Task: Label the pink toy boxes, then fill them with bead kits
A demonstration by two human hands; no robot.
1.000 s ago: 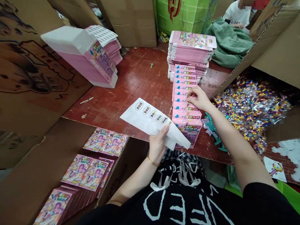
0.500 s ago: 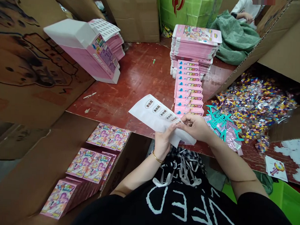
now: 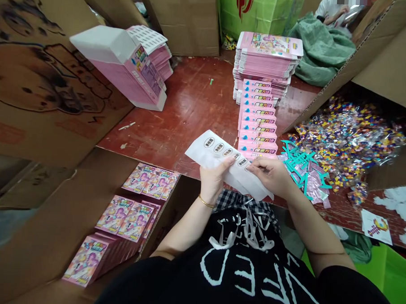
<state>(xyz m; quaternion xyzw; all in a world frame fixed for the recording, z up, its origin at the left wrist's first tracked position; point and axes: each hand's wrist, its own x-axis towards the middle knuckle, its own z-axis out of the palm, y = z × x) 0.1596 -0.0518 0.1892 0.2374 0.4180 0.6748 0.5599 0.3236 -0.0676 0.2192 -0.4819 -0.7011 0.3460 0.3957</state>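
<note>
My left hand (image 3: pixel 212 177) grips a white sticker sheet (image 3: pixel 206 152) carrying a row of oval stickers, held just above the table's near edge. My right hand (image 3: pixel 269 173) pinches at a sticker near the sheet's right end, fingertips pressed together on it. Right behind the sheet, a fanned row of pink boxes (image 3: pixel 258 127) runs away from me across the red table (image 3: pixel 184 115) up to a tall stack of flat pink boxes (image 3: pixel 267 60).
A tilted bundle of pink flat boxes (image 3: pixel 126 65) lies at the table's left. A carton of finished pink boxes (image 3: pixel 126 220) sits low on the left. Bagged colourful beads (image 3: pixel 345 136) and teal pieces (image 3: pixel 300 163) lie on the right. Another person (image 3: pixel 333 10) sits at the far back.
My right hand left the fanned row of pink boxes and came back to the sticker sheet, where it now pinches a sticker. The left hand kept holding the sheet.
</note>
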